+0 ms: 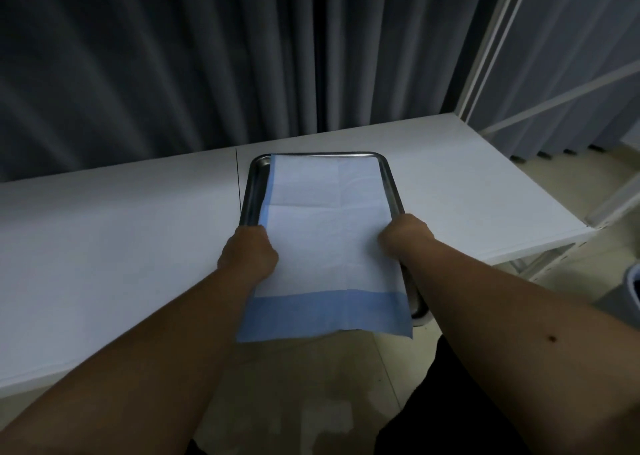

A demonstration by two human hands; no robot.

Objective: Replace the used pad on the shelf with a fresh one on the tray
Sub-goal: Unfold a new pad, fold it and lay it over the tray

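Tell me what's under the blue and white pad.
The metal tray lies under the pad; its rim shows left and right. The tray floor is covered, so anything there is hidden.

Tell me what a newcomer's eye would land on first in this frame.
The white pad with blue borders draws the eye first: it lies in a metal tray at centre, its near blue edge hanging past the tray toward the person. The left hand and right hand grip the tray's long sides, its far end over the white shelf.
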